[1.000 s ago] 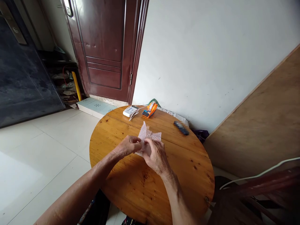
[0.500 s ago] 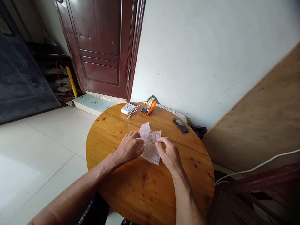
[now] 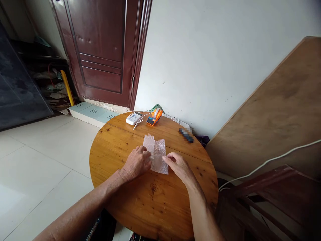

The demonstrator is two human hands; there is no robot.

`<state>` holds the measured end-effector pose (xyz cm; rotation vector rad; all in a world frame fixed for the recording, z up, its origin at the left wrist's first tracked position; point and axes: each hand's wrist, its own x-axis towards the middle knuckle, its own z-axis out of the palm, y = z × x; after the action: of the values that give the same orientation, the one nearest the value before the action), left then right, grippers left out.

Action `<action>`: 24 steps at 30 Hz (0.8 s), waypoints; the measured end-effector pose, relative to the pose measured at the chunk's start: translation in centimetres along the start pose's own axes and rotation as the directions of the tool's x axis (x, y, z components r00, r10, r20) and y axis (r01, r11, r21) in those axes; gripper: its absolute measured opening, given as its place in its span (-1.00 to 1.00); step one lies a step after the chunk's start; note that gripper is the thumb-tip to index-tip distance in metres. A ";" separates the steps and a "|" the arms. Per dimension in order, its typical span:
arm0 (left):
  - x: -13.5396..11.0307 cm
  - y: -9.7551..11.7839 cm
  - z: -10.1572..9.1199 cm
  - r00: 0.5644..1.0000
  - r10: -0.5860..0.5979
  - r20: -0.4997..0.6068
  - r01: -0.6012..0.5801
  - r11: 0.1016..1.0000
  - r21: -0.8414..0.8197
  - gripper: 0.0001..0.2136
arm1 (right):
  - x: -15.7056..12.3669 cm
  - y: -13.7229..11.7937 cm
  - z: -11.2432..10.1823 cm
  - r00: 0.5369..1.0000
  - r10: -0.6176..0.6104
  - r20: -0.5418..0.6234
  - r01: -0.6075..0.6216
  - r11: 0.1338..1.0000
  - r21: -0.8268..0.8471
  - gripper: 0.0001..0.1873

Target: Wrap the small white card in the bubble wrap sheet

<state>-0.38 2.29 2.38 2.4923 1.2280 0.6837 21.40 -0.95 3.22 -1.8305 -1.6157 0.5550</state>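
Observation:
A folded piece of clear bubble wrap (image 3: 159,166) lies on the round wooden table, with two flaps at its far side. My left hand (image 3: 137,160) rests at its left edge, fingers curled over the plastic. At the right edge, my right hand (image 3: 178,164) has its thumb and forefinger pinched together on the wrap. A smoother, paler band runs between the two hands across the sheet; whether it is tape I cannot tell. The undersides of both hands are hidden.
Toward the back of the table (image 3: 150,207) stand an orange tape dispenser (image 3: 154,117) and a white box-shaped device (image 3: 134,118) with a white cable. A dark, blurred-out long object (image 3: 186,135) lies at the back right. Beyond are a white wall (image 3: 200,60) and a dark red door (image 3: 100,50).
The bubble wrap lies flatter, its far left flap lower than before. My right hand has moved slightly down along the right edge. The whole view has shifted a little.

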 end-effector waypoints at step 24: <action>-0.5 -1.3 1.9 0.950 0.227 -0.216 -0.218 0.974 0.065 -0.78 | 0.0 -0.9 4.1 0.985 0.064 -0.161 -0.053 0.996 0.068 -0.89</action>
<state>-0.45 2.61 0.06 2.6726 1.0462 1.0290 17.98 -0.20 0.91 -1.8314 -1.4246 0.4632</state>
